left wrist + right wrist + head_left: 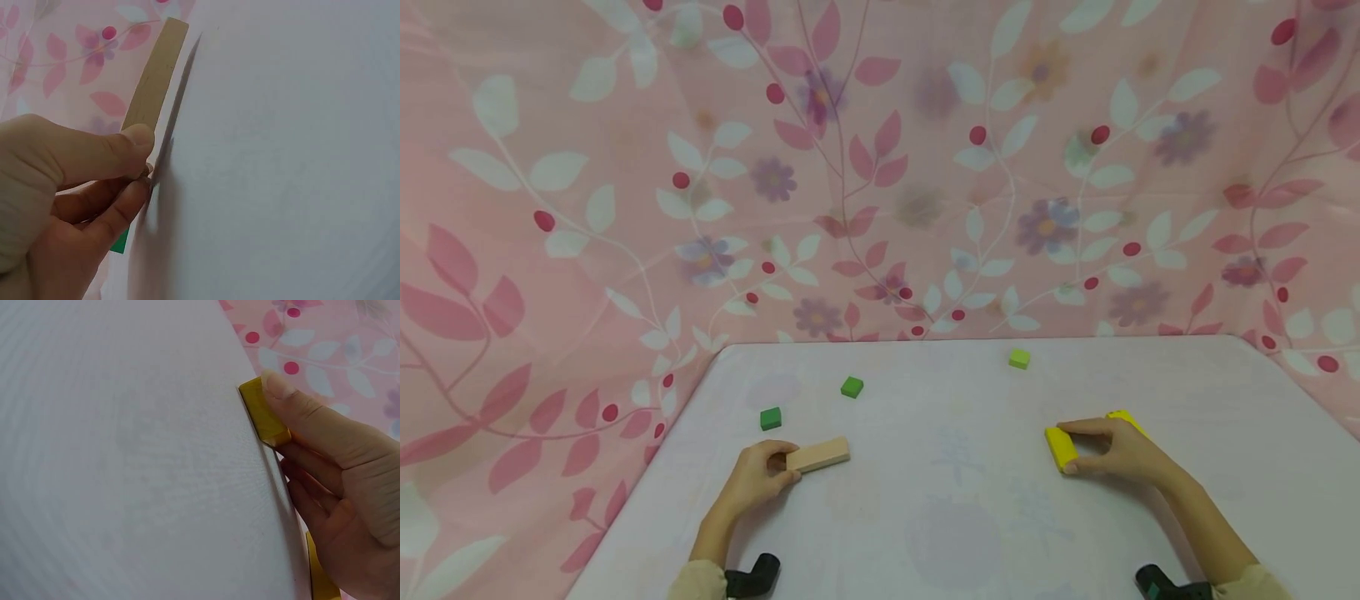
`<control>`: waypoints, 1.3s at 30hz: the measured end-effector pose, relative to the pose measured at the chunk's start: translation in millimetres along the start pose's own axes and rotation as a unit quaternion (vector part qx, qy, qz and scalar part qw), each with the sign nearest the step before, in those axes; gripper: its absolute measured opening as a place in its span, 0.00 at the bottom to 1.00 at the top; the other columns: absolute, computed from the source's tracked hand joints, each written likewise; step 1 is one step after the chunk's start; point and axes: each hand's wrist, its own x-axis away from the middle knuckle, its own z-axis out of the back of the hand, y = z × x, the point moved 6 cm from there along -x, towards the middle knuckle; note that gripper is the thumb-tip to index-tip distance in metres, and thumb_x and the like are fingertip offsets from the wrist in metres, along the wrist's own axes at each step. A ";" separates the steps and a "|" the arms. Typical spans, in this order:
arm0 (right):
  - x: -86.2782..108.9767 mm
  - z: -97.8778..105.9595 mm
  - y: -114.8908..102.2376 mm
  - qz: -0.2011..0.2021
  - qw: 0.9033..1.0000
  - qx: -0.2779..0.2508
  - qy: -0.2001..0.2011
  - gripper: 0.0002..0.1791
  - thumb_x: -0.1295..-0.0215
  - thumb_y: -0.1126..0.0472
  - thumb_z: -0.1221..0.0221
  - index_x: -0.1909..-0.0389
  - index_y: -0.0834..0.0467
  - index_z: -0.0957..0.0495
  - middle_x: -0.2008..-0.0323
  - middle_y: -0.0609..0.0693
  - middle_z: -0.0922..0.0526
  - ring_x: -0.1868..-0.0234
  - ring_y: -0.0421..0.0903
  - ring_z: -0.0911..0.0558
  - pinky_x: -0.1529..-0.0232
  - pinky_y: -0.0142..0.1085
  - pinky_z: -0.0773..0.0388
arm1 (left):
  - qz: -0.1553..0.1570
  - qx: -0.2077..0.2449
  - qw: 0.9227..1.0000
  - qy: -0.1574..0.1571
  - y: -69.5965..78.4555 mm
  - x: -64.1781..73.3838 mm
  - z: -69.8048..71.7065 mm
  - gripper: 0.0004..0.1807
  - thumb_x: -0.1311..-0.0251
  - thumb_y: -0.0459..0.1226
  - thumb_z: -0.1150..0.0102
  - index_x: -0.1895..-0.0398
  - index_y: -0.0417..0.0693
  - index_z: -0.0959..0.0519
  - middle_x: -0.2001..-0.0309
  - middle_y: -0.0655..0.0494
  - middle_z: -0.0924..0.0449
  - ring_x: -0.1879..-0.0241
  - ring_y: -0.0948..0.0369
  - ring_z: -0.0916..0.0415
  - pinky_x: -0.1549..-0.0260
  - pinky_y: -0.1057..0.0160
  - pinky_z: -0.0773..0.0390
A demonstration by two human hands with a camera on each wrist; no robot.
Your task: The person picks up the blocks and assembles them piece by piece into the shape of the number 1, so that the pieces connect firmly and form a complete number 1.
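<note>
My left hand (pixel 758 477) pinches the near end of a long, plain wooden block (pixel 820 455) between thumb and fingers; in the left wrist view the block (pixel 156 78) slants away from the fingertips, its shadow beside it on the table. At the right, my right hand (pixel 1123 454) grips a yellow block (pixel 1061 450) by its two ends. The right wrist view has the thumb on one end of this yellow block (pixel 264 412). A second yellow block (pixel 1126 421) lies behind the right hand, partly hidden by it.
Two green cubes lie beyond the left hand, one nearer (pixel 771 418) and one farther (pixel 852 387). A light green cube (pixel 1019 358) sits close to the far edge of the white table (pixel 917 467). Pink floral cloth (pixel 880 250) hangs behind the table and along its left side.
</note>
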 end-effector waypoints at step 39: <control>1.3 -1.4 2.2 -0.009 1.000 -0.020 0.000 0.30 0.59 0.49 0.32 0.52 0.55 0.23 0.54 0.49 0.21 0.52 0.33 0.27 0.54 0.24 0.32 | -0.127 0.133 0.982 -0.036 102.5 -13.5 -23.1 0.16 0.60 0.17 0.43 0.62 0.24 0.26 0.66 0.37 0.26 0.65 0.46 0.26 0.65 0.54 0.23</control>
